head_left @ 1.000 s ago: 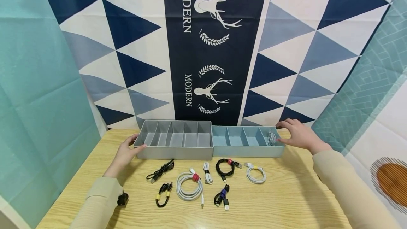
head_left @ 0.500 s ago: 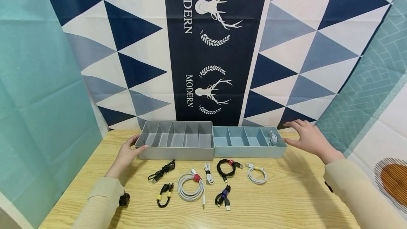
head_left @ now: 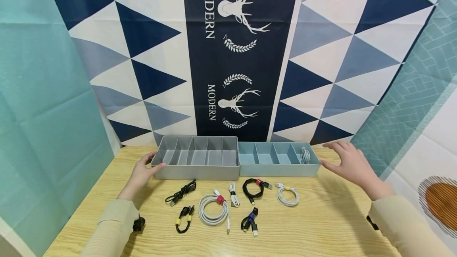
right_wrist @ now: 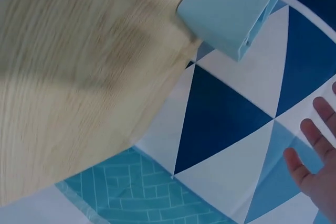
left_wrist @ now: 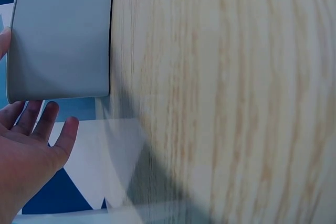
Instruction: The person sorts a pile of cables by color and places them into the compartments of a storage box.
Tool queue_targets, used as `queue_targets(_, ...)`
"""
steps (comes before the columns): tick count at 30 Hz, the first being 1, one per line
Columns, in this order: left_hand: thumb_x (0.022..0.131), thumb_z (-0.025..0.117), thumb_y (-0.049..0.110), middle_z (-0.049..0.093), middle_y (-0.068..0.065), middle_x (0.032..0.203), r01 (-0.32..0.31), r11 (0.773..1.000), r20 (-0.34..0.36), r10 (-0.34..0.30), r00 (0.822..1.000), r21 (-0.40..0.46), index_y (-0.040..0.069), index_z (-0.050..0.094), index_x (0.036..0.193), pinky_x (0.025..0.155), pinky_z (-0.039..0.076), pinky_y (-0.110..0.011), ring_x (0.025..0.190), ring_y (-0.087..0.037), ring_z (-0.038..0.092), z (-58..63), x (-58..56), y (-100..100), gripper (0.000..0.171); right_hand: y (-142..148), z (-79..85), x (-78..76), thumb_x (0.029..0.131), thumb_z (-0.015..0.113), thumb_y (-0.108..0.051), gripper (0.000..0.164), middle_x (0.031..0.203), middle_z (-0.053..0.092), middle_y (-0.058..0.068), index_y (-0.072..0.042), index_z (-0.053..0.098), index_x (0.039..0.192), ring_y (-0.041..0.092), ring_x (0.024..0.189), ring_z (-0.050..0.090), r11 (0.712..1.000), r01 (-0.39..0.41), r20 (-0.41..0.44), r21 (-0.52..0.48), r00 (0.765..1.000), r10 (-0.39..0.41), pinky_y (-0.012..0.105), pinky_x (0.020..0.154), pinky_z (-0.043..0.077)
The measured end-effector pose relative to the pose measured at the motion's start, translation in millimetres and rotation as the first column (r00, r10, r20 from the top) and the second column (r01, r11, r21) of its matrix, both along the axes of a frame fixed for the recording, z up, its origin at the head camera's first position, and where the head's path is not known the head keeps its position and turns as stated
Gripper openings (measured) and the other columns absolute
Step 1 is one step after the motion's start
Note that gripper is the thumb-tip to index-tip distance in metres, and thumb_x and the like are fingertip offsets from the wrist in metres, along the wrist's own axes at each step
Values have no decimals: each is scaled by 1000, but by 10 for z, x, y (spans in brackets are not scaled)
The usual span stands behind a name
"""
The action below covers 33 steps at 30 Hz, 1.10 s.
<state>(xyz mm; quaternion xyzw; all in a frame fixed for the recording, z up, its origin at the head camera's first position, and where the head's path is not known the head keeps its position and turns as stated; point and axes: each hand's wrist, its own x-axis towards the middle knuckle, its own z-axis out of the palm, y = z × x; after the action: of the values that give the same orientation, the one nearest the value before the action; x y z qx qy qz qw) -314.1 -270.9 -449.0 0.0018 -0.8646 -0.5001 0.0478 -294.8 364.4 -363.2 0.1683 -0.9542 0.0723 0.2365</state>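
I see a wooden table (head_left: 303, 229): far side, grey box (head_left: 197, 172) left, blue box (head_left: 278, 170) right; nearer, seven bundled cables (head_left: 233, 198).

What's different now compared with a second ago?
Your right hand has moved to the right, coming off the right end of the blue box. Your left hand remains on the left end of the gray box. Both boxes and the cables on the table stayed put.
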Motion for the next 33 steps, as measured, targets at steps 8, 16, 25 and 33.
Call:
queue_targets(8, 89, 65, 34, 31, -26, 146, -2, 1000, 9, 2, 1000, 0, 1, 25, 148, 107, 29, -55, 134, -40, 31, -13, 4, -6, 78, -123, -60, 109, 82, 71, -37, 53, 116, 56, 19, -3, 57, 120, 41, 105, 48, 996, -31, 27, -88, 999, 34, 62, 80, 39)
queue_targets(16, 90, 64, 33, 30, -27, 146, 4, 1000, 8, -4, 1000, -26, 0, 23, 148, 107, 28, -57, 134, -41, 30, -6, 8, 0, 78, -259, -212, 163, 79, 76, -33, 55, 116, 57, 20, 0, 57, 119, 41, 108, 49, 984, -82, 26, -157, 996, 87, 59, 86, 39)
queue_targets(25, 89, 65, 37, 32, -26, 146, -2, 1000, -10, 2, 1000, -25, 1, 25, 148, 107, 29, -56, 133, -40, 31, -17, 8, -18, 80, -391, -390, 232, 76, 78, -36, 61, 118, 57, 21, 1, 56, 120, 42, 111, 48, 972, -110, 71, -207, 989, 127, 62, 90, 37)
queue_targets(33, 88, 65, 38, 31, -27, 147, -2, 1000, 0, 2, 1000, -22, 1, 24, 148, 107, 29, -56, 134, -41, 30, -18, 4, -9, 81, -468, -603, 282, 74, 79, -33, 64, 122, 56, 20, -2, 54, 123, 41, 114, 48, 967, -138, 82, -216, 984, 158, 61, 91, 38)
